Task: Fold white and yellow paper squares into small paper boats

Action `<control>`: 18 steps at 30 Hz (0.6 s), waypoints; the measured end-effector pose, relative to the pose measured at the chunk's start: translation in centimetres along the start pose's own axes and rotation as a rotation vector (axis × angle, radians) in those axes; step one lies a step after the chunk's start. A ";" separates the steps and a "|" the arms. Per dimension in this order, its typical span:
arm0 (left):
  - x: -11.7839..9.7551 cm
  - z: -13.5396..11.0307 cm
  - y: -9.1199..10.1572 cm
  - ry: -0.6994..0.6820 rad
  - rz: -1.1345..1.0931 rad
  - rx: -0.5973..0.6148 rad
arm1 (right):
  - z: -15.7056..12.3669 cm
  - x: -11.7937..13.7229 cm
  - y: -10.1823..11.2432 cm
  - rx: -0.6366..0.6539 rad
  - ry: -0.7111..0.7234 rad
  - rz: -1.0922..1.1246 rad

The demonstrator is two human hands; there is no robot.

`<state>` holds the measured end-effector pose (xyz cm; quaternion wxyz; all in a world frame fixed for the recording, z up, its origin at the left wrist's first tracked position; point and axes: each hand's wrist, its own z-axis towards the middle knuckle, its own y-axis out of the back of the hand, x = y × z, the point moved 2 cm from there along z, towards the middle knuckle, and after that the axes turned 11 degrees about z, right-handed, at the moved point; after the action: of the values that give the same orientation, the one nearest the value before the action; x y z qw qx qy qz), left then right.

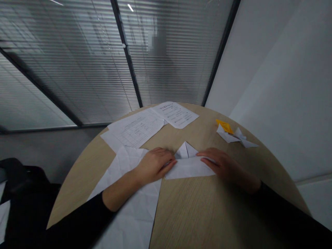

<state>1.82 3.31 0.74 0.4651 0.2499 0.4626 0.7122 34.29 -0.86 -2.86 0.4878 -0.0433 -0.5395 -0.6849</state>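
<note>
A folded sheet of white paper (190,168) lies on the wooden table in front of me. Its upper part comes to a triangular point with a crease down the middle, and a flat strip runs along the near side. At the strip's left end, my left hand (155,164) is closed on the fold, thumb toward me. My right hand (220,165) grips the right end, its thumb and fingers about the paper's edge. Part of each end is hidden by the fingers. Under my left forearm spreads a large creased white sheet (135,218).
Printed sheets (140,129) overlap at the far left of the round table (186,211), with another printed page (177,116) beside them. Toward the right rim sit a yellow folded paper piece (225,127) and white folded pieces (228,137). A black chair (23,176) stands left.
</note>
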 end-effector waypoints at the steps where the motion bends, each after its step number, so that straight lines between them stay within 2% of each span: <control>1: 0.2 -0.1 -0.1 0.030 0.001 -0.010 | 0.0 -0.3 0.0 -0.022 -0.017 -0.004; 5: 0.8 -0.3 -0.7 0.090 0.032 -0.040 | -0.1 -1.0 -0.2 -0.045 -0.051 -0.079; 8: 1.0 -0.4 -1.1 -0.004 0.081 -0.049 | 0.2 -0.6 -0.3 -0.039 -0.018 -0.189; 11: 0.9 -0.3 -1.2 -0.107 0.066 0.006 | 0.5 1.0 -0.8 -0.045 0.042 -0.276; 15: 0.7 -0.3 -1.0 -0.078 0.006 0.059 | 0.3 3.9 -2.9 0.070 0.079 -0.198; 18: 0.5 -0.2 -0.8 -0.086 0.004 0.069 | -0.3 4.6 -4.3 0.183 0.080 -0.112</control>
<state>1.77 3.82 -0.16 0.4744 0.2971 0.4658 0.6853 28.96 -4.24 -3.29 0.4718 0.0589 -0.5815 -0.6602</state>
